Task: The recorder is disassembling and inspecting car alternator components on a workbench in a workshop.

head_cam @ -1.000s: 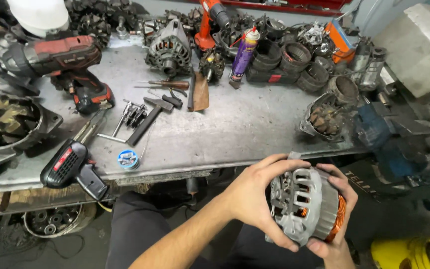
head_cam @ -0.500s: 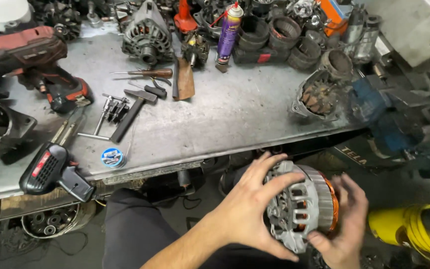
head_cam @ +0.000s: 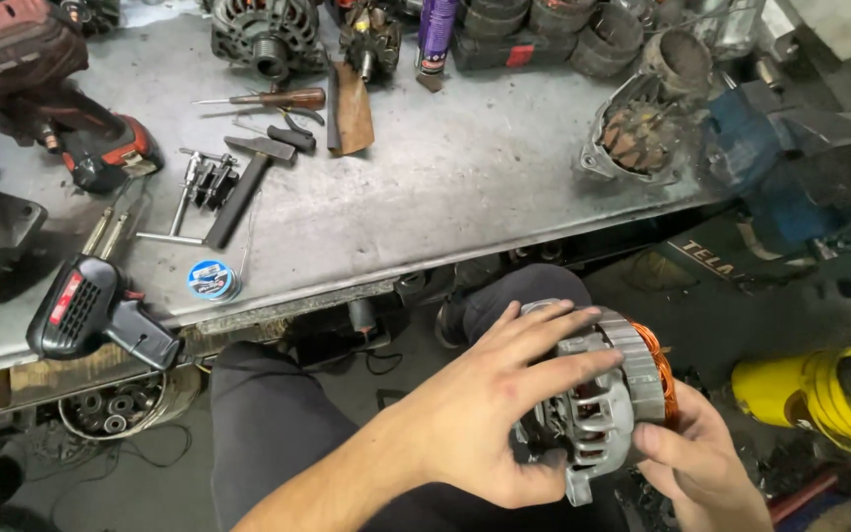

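I hold a grey metal alternator (head_cam: 608, 394) with orange copper windings over my lap, below the workbench edge. My left hand (head_cam: 485, 414) lies across its near face with fingers spread over the housing. Under its right side, my right hand (head_cam: 696, 468) cups and supports it.
The grey metal workbench (head_cam: 445, 187) carries a hammer (head_cam: 243, 187), a screwdriver (head_cam: 268, 99), a red cordless drill (head_cam: 71, 108), a black soldering gun (head_cam: 100, 315), a solder spool (head_cam: 213, 281), another alternator (head_cam: 266, 34) and an open housing (head_cam: 637, 133). A blue vise (head_cam: 790, 177) stands right; a yellow container (head_cam: 819, 394) sits lower right.
The view has dropped and closed in on my lap. The alternator has turned in my hands, and my left hand's fingers have spread wider over its face.
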